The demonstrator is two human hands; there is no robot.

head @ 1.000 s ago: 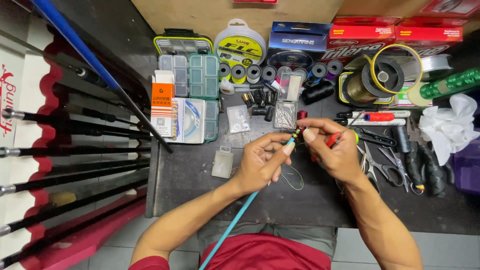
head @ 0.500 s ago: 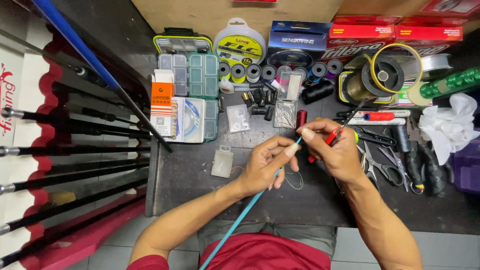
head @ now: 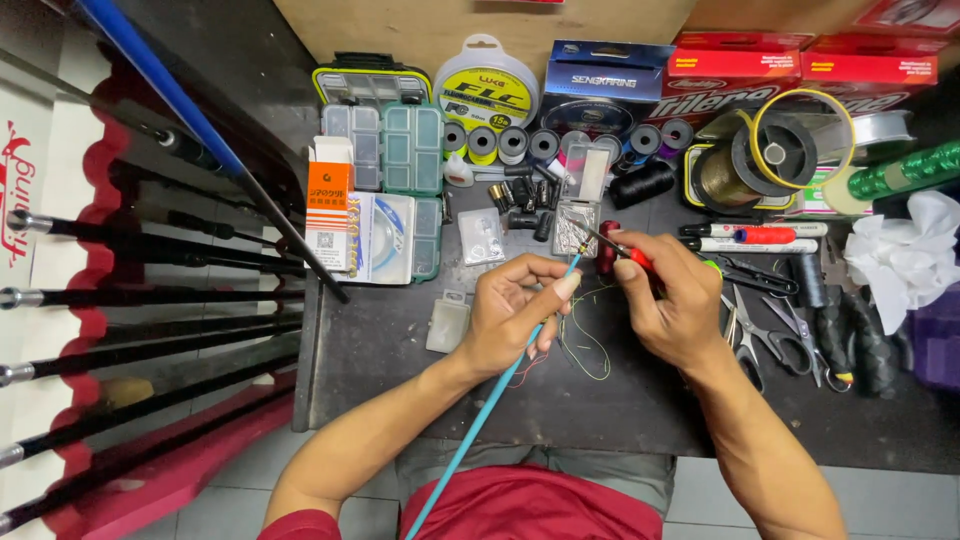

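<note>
The left hand (head: 515,310) pinches the tip of a blue rod (head: 490,410) while the right hand (head: 672,295) grips red-handled pliers (head: 622,250) beside it.

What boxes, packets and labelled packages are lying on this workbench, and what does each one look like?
Round yellow line spool pack: back edge, left of centre, white rim.
Dark blue box: to the right of it, rectangular.
Two red boxes: back right, long and flat.
Orange and white carton: left side, upright rectangle.
White-blue packet: beside the carton, square, showing a coiled line.
Small clear bag: centre, near the left hand.
</note>
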